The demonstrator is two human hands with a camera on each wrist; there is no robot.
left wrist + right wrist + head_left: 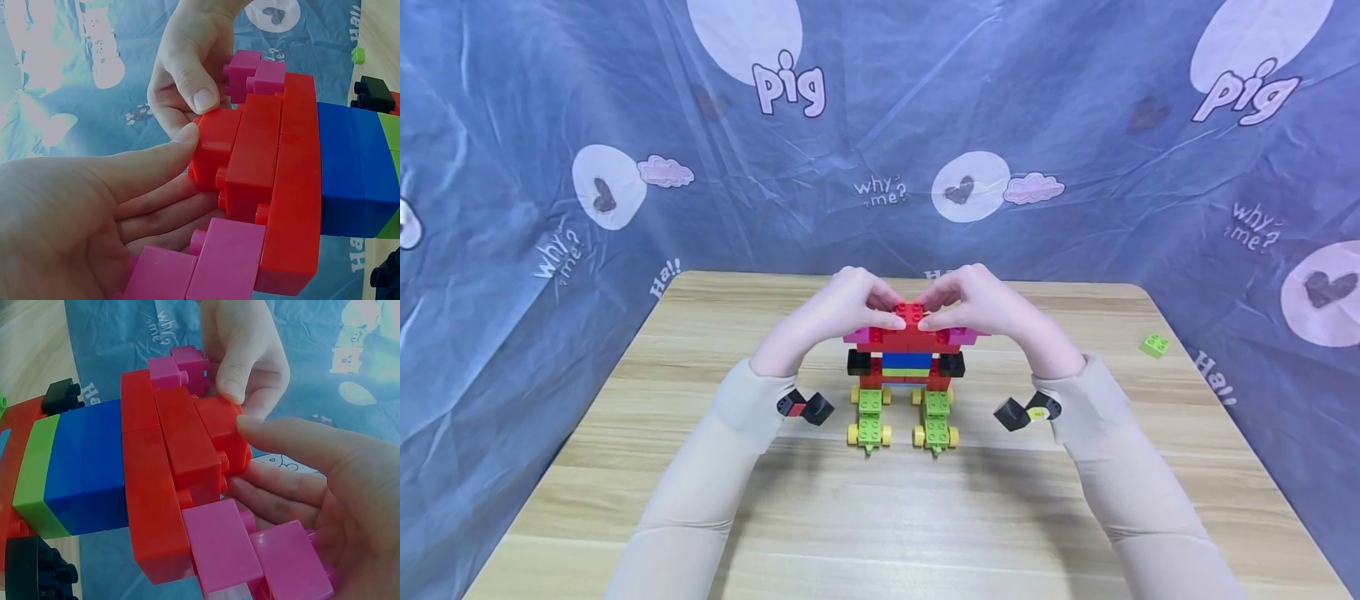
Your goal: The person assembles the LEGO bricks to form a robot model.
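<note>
A toy figure of stacked building blocks stands upright on the wooden table [880, 517]. At its top, a red block [910, 308] sits on a wider red block [187, 434]. My left hand [848, 304] and my right hand [976, 302] pinch the top red block from both sides, thumbs in front and fingers behind. Pink blocks [228, 259] step out on both sides of the red layers. Under them come blue blocks [103, 462] and a lime green block [37, 462], with black blocks [952, 364] at the sides. Lime green wheeled bases [870, 425] with yellow wheels stand at the bottom.
A loose lime green block [1154, 345] lies near the right edge of the table. A blue printed cloth [880, 108] hangs behind and around the table. Small black wrist cameras [805, 407] stick out inward from both sleeves.
</note>
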